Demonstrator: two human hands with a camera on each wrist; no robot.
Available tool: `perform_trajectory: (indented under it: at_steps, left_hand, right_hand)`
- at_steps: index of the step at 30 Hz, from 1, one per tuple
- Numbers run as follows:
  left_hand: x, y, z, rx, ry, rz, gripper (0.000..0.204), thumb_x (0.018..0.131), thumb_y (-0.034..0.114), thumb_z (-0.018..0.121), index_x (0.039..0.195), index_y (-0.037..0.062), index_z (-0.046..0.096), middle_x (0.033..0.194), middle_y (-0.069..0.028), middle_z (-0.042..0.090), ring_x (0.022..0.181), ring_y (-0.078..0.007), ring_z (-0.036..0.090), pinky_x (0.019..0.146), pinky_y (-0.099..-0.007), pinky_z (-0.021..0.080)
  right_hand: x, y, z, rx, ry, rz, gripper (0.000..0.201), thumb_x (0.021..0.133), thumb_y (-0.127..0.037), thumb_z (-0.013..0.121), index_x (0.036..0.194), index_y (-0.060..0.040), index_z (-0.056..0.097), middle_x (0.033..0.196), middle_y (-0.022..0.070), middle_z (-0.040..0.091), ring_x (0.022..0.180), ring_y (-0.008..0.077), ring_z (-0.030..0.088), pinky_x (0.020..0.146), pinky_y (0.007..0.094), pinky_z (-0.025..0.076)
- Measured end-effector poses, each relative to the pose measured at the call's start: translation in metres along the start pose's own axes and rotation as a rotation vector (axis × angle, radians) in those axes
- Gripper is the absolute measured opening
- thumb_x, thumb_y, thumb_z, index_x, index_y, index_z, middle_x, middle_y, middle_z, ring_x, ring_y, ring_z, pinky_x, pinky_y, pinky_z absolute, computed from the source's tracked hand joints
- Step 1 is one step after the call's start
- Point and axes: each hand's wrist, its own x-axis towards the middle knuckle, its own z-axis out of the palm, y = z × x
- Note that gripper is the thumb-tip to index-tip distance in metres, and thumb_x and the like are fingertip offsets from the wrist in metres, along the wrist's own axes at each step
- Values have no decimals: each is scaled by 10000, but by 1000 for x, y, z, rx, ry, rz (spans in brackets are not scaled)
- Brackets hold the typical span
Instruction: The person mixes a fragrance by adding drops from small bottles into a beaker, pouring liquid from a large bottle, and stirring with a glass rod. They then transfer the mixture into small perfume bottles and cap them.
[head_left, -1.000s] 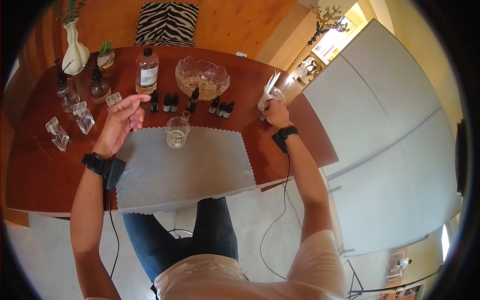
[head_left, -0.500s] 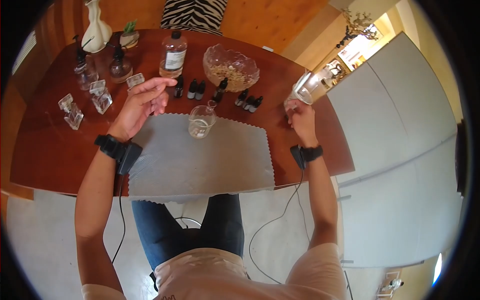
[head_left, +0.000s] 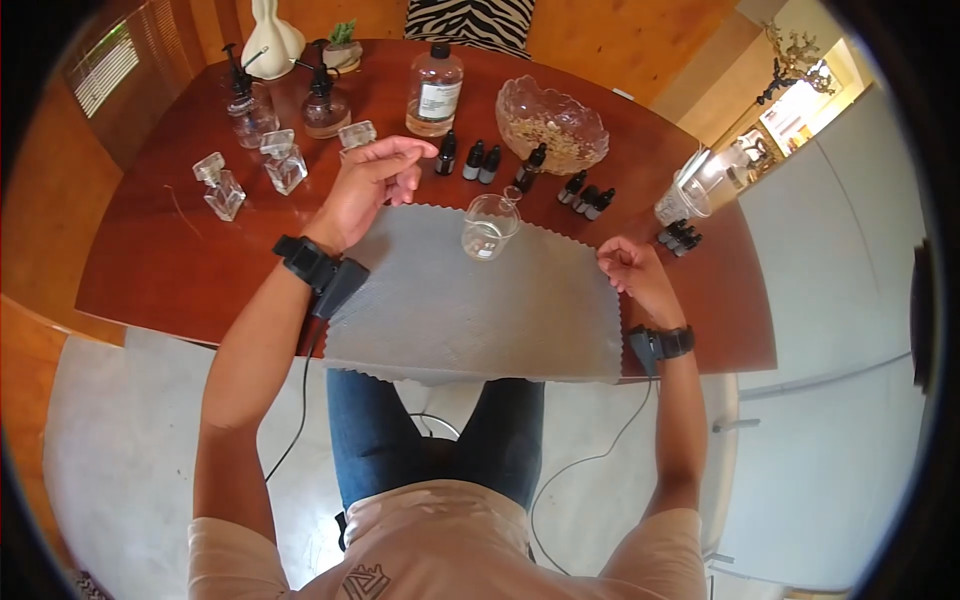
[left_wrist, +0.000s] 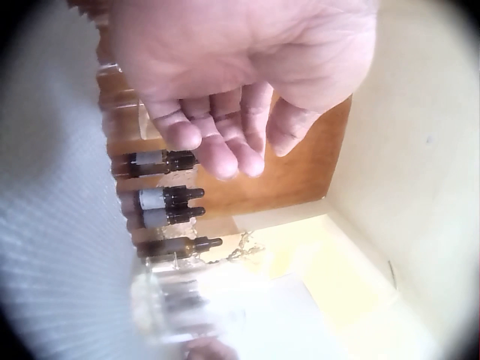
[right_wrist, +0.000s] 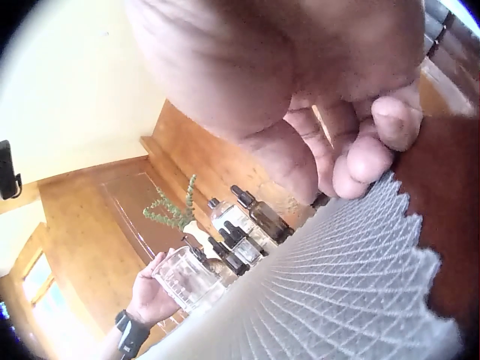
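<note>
My left hand (head_left: 375,190) hovers by the mat's upper left corner, fingers loosely bent and holding nothing. It is nearest a small black-capped dropper bottle (head_left: 446,155). Over the right edge of the grey mat (head_left: 470,320) is my right hand (head_left: 640,275), its fingers loosely curled with nothing in them in the right wrist view. Between the hands, a clear glass beaker (head_left: 488,240) stands near the mat's back edge. Beyond the right hand, several small dark bottles (head_left: 680,238) sit beside a clear cup (head_left: 672,208) holding pale strips.
Behind the mat are more dropper bottles (head_left: 482,163), a large labelled bottle (head_left: 436,100) and a glass bowl (head_left: 555,125) of small pale pieces. Square glass bottles (head_left: 222,195), pump bottles (head_left: 325,112) and a white vase (head_left: 270,45) stand left. Cables hang from both wrists.
My right hand has come away from the cup and small bottles at the right, back toward the mat's edge, uncovering those bottles. My left hand keeps its place; the head view has shifted.
</note>
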Motion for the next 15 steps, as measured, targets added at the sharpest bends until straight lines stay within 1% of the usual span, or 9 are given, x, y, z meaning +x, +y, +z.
perform_trajectory:
  at_steps: [2,4,5,8,9,11,14,15]
  left_hand:
    - [1,-2,-1,34,22,-12,240,1043,235,582,1142,56,707,717,49,564,640,-54,501,610,-221,353]
    - [2,-7,-3,74,51,-28,232,1041,229,585,1119,54,715,720,47,576,638,-55,510,607,-219,356]
    - [3,-9,-4,119,67,-37,219,1033,217,590,1083,55,729,727,43,601,636,-59,534,599,-215,378]
    - [3,-13,-6,200,64,-86,207,1019,201,595,1070,56,735,735,36,621,644,-66,563,595,-213,404]
    - [3,-13,-8,197,33,-100,204,1011,192,595,1072,60,738,747,32,635,663,-70,588,603,-214,424]
    - [4,-18,-9,238,11,-126,201,1007,191,599,1074,62,738,752,31,639,672,-70,595,605,-215,427]
    - [5,-18,-8,264,-9,-151,189,1002,191,610,1062,66,738,770,26,648,683,-68,600,608,-217,431]
    - [5,-20,-9,273,-16,-153,187,1001,191,611,1058,66,738,773,25,649,684,-68,600,609,-217,431]
  right_hand:
    - [-1,-3,1,8,-10,4,36,909,-43,630,942,-54,620,784,-41,582,654,45,492,571,208,396]
    - [-3,-8,6,-42,10,-15,58,894,-37,655,922,-48,605,763,-35,562,651,52,488,570,223,390]
    - [-3,-11,8,-70,20,-27,75,887,-34,668,912,-45,598,752,-31,552,650,56,486,569,230,387]
    - [6,5,9,-257,80,-141,128,861,-32,702,895,-39,579,707,-18,510,636,66,481,555,250,375]
    - [6,4,8,-277,62,-133,99,888,-49,688,913,-48,592,711,-25,523,628,59,483,548,240,376]
    - [8,4,6,-320,23,-118,46,940,-82,658,949,-64,617,720,-41,549,614,46,489,535,219,377]
    - [10,-14,9,-308,60,-98,52,874,-55,682,850,-26,646,645,12,559,580,80,529,531,263,404]
    - [15,-25,10,-319,114,-138,59,882,-63,675,849,-20,653,644,15,568,576,81,536,531,264,410]
